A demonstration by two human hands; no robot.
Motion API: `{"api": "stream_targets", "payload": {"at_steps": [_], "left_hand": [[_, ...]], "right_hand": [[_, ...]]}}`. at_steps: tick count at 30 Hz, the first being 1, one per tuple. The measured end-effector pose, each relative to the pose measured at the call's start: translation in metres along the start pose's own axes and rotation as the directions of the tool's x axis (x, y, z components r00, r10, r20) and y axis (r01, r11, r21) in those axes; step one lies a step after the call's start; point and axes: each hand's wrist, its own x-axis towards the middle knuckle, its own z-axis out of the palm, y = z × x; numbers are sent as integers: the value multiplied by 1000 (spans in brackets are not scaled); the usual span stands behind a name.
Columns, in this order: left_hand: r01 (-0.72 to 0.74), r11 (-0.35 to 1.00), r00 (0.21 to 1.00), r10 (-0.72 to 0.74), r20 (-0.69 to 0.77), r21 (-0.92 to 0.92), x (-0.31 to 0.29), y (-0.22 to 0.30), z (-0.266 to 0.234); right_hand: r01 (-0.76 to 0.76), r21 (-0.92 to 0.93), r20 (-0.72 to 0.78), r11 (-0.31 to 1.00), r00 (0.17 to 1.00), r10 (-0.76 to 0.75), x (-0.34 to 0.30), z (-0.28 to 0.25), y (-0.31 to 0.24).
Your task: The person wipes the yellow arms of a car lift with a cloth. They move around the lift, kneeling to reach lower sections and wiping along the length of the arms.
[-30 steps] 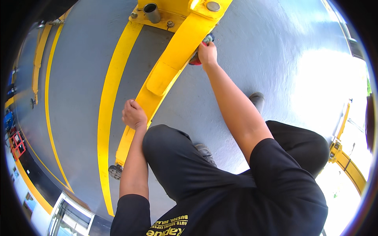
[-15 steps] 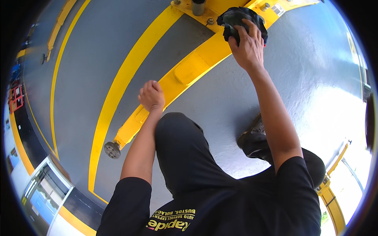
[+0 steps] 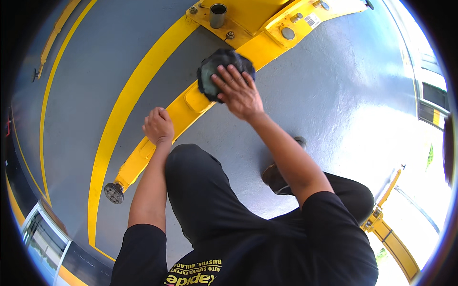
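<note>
A dark, crumpled rag (image 3: pixel 208 76) lies on top of the yellow arm of a vehicle lift (image 3: pixel 179 110). My right hand (image 3: pixel 237 90) is spread over the rag and presses it against the metal; part of the rag is hidden beneath the palm. My left hand (image 3: pixel 158 125) is curled into a loose fist at the far-left edge of the lift arm, with nothing visible in it. Its forearm passes beside my raised knee. At the arm's near-left end sits a round, dark lift pad (image 3: pixel 114 192).
The yellow lift base (image 3: pixel 248 19) stands at the top, with bolts and a metal tube (image 3: pixel 218 16). Yellow lines (image 3: pixel 126 107) mark the grey floor (image 3: pixel 305 105). Another yellow lift arm (image 3: pixel 393 243) is at the lower right, and a glazed door (image 3: pixel 45 238) at the lower left.
My right hand has slid the rag along the lift arm, down and to the left, away from the base. The left hand stays curled beside the arm. The whole view has shifted slightly.
</note>
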Motion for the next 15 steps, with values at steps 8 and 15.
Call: {"api": "stream_targets", "payload": {"at_steps": [8, 15], "left_hand": [[-2, 1000, 1000, 2, 18, -7, -2, 1, -9], [8, 1000, 998, -8, 56, 1, -2, 1, -11]], "right_hand": [[-110, -91, -275, 990, 958, 81, 45, -47, 104], [-183, 113, -354, 977, 911, 211, 1, -61, 116]]}}
